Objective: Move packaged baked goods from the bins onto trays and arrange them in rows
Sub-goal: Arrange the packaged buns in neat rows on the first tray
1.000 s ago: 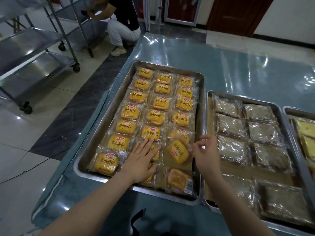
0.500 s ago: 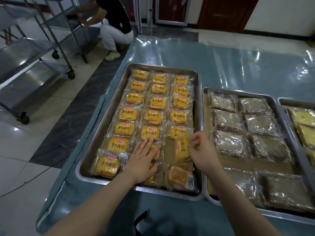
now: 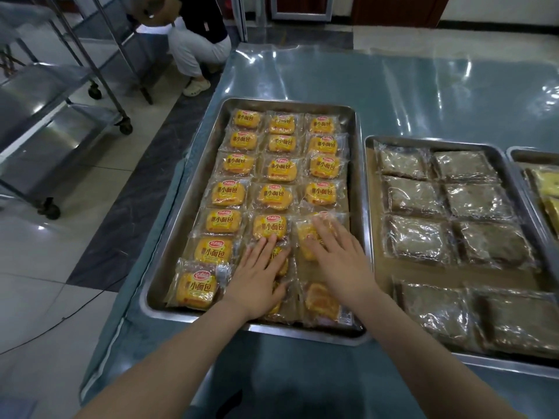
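While the left hand lies flat, fingers slightly spread over a bread packet, the right hand presses straight, spread fingers onto a second packet beneath them in the tray.

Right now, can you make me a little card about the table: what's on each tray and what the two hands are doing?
Left tray: yellow bread packets in three columns
Middle tray: brown packets in clear wrap, in rows
Right tray: yellowish packets, mostly out of view
Left hand: flat on packets in the middle column, near end
Right hand: flat on a single packet in the right column
Odd one: corner packet, near right, lies label down
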The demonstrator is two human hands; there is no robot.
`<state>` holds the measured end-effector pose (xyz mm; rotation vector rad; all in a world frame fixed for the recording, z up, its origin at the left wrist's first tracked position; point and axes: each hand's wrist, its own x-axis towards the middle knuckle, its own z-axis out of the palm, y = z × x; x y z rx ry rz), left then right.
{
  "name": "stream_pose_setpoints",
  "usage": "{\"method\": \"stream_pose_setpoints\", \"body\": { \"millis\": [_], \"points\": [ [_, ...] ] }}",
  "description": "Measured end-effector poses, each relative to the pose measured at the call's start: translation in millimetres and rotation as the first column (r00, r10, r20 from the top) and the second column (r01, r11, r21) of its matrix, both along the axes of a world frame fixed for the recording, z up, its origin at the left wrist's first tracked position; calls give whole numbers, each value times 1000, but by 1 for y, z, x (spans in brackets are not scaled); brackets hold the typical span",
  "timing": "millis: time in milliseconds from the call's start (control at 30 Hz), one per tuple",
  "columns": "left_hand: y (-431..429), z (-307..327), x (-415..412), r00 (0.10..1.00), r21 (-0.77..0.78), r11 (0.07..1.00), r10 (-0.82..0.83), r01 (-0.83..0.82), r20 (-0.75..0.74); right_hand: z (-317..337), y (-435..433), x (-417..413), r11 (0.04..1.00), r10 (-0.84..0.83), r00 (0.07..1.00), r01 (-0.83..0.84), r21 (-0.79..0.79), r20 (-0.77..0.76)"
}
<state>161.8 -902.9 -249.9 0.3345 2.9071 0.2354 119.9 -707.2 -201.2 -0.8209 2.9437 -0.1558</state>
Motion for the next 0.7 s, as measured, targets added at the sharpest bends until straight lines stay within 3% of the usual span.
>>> {"method": "stream_pose_setpoints", "body": {
  "millis": [100,200,300,433,700],
  "points": [
    [1,0,0,1000,-32,999,-4,4,6,-10,-5,-17,979,127,992,-128,160,15],
    [2,0,0,1000,-44,999,-8,9,24,-7,-6,-29,969,161,986,-147,196,-54],
    [0,1,-1,999,-44,999,-14,16,42,-2,-4,-34,979,52,995,-34,202,-85],
    [1,6,-6,995,1,1000,-18,18,99,1,8,-29,970,-200,980,200,140,-17],
    [-3,9,-3,991,-1,998,-69,69,112,-5,9,5,972,-234,949,236,16,212]
  ]
}}
